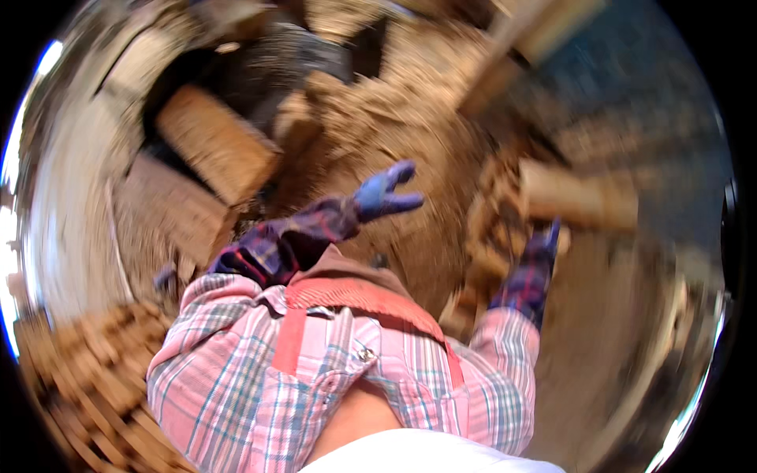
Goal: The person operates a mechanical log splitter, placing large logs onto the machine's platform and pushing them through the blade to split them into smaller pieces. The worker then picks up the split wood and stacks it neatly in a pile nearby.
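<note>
Fingers (pixel 403 170) parted and bare of any load, our gloved left hand (pixel 378 197) reaches out over brown ground (pixel 607 378) in a cluttered work area. To the right, our right hand (pixel 550 232) points toward a round log (pixel 579 197), just beside its near side; whether it touches the wood, or how its fingers are set, we cannot tell, as sleeve and blur hide most of it.

We judge the work unfinished. At near left, small brown blocks (pixel 102 370) lie gathered close together in a pile, seemingly in rows, while the log and two large squared blocks (pixel 217 142) at far left lie loose. No piece is in our left hand, and we cannot say how much is left to handle.

Around us, the ground serves as the work surface, with no tabletop in view. Loose, shaggy brown scraps (pixel 418 87) cover its far middle, and a pale beam (pixel 532 51) slants in at far right. Bright patches (pixel 12 169) show along the left edge. Heavy blur smears the far right, where we can make out only a dark, bluish expanse.
</note>
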### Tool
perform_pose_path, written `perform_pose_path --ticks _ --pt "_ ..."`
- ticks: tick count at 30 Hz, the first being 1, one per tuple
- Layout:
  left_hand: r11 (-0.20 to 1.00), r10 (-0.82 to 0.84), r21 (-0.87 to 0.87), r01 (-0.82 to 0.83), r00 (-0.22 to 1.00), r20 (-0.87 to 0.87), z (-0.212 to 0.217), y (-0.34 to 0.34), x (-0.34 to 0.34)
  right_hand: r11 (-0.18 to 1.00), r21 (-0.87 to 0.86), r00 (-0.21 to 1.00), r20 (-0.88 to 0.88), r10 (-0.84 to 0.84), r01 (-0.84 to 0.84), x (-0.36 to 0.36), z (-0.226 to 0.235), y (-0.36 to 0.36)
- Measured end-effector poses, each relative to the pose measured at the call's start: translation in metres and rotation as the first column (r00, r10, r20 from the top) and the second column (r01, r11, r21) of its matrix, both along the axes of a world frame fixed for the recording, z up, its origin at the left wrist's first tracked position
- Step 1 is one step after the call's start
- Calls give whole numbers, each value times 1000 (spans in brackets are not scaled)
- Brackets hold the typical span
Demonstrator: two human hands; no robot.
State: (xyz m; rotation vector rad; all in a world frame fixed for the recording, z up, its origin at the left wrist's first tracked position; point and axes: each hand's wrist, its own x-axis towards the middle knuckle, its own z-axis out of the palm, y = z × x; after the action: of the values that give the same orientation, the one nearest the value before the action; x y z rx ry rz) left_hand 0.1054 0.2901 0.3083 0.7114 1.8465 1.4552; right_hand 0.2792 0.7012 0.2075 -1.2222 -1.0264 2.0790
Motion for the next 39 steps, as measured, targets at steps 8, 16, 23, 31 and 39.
perform_pose_path --ticks 8,16,23,31,39 --pt "571 811 40 -820 556 -185 -48 -264 -78 427 -537 574 -135 808 -727 -146 -208 -304" --pt "513 840 236 -826 424 -339 -82 -312 -160 565 -251 592 -43 805 -786 -376 -56 -443" --pt "468 697 -242 -850 524 -490 -67 -286 -297 545 32 526 -223 821 -838 -451 -53 -485" --pt "904 365 -42 -426 817 -446 -51 -272 -206 -231 251 -173 234 957 -940 -390 10 -390" --pt "279 704 -472 -836 513 -491 138 -311 -48 54 998 -180 -56 982 -13 -419 -3 -539"
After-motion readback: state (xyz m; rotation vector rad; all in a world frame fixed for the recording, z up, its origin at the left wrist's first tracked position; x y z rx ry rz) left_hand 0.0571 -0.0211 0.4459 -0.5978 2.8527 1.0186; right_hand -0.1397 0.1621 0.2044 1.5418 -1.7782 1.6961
